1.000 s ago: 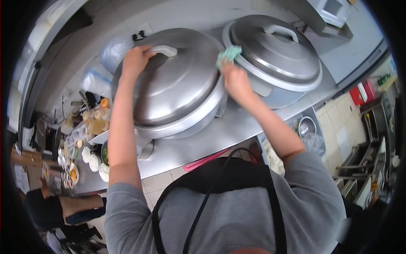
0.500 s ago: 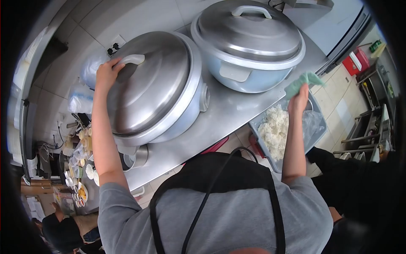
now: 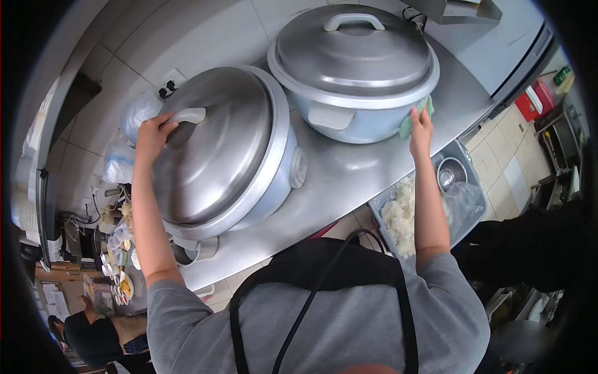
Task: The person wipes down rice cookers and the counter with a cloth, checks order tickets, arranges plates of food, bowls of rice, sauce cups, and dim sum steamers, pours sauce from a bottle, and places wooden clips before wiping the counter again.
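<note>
Two large rice cookers with domed steel lids stand on a steel counter (image 3: 355, 163). My left hand (image 3: 152, 138) is closed around the white handle (image 3: 188, 116) of the lid (image 3: 218, 143) on the left rice cooker (image 3: 271, 199); that lid sits on the pot. At the lower right side of the right rice cooker (image 3: 367, 118), my right hand (image 3: 422, 129) pinches a green cloth (image 3: 406, 127) against the wall. The right cooker's lid (image 3: 355, 59) is on.
Below the counter at right, a grey tub (image 3: 471, 221) holds cooked rice (image 3: 398, 218), a metal bowl (image 3: 451, 174) and a clear plastic bag (image 3: 464, 202). Dishes of food (image 3: 124, 287) stand at left. Another person (image 3: 93, 336) is at lower left. Bagged items (image 3: 140, 115) lean by the wall.
My right hand has moved left with the green cloth, from over the tub to the right rice cooker's side. My left hand stays on the lid handle. The view has shifted slightly.
</note>
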### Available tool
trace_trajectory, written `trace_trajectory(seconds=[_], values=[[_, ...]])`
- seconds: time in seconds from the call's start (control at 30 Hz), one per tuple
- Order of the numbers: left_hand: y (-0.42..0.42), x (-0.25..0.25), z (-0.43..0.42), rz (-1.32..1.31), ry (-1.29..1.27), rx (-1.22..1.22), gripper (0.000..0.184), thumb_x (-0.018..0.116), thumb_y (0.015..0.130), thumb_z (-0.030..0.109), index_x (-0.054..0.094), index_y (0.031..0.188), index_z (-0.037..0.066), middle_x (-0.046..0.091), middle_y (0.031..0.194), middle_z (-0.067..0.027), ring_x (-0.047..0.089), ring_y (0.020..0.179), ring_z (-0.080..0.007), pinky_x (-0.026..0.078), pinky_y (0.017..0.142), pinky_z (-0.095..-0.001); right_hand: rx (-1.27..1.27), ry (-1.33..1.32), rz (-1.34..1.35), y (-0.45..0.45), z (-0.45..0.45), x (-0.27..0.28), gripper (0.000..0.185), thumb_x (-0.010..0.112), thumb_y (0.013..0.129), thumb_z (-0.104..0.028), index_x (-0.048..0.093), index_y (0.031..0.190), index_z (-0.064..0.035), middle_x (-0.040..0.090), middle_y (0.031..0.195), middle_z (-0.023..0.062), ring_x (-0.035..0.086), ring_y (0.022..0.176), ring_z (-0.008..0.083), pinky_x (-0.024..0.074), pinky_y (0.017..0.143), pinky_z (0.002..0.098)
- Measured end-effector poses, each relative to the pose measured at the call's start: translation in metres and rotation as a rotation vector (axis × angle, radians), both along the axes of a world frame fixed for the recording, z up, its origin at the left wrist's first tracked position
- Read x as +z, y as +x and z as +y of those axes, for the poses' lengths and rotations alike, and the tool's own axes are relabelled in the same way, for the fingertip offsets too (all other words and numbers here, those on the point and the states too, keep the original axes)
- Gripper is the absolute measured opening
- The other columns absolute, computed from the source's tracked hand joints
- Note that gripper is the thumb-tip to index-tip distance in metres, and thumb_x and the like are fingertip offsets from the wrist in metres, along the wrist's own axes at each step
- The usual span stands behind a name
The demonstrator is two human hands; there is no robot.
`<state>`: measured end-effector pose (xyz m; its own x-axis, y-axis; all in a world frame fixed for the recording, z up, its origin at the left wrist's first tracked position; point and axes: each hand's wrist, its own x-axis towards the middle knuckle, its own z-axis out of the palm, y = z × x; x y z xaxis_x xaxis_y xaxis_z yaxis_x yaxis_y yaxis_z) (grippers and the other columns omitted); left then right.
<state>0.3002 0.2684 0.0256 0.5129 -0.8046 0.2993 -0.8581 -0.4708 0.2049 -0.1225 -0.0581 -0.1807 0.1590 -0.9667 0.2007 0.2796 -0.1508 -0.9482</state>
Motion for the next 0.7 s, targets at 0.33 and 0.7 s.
trace_trajectory(seconds=[0.33, 0.7], values=[[0.007, 0.0, 0.001, 0.048, 0.017, 0.016, 0.028, 0.063, 0.072, 0.02, 0.061, 0.095, 0.003, 0.062, 0.077, -0.0159, 0.061, 0.069, -0.0239, 0.044, 0.065, -0.0304, -0.291, -0.284, 0.309, 0.035, 0.009, 0.064, 0.02, 0.05, 0.084, -0.018, 0.06, 0.092, -0.0031, 0.062, 0.079, 0.0092, 0.056, 0.061, 0.0141, 0.042, 0.057, 0.0287], [0.014, -0.003, 0.002, 0.068, 0.033, 0.025, 0.03, 0.063, 0.073, 0.021, 0.061, 0.098, 0.005, 0.063, 0.084, -0.014, 0.061, 0.075, -0.0214, 0.044, 0.069, -0.0293, -0.188, -0.977, 0.26, 0.074, 0.096, 0.146, 0.035, 0.05, 0.074, 0.001, 0.052, 0.107, -0.0064, 0.058, 0.099, 0.014, 0.054, 0.092, 0.0308, 0.0435, 0.079, 0.0337]])
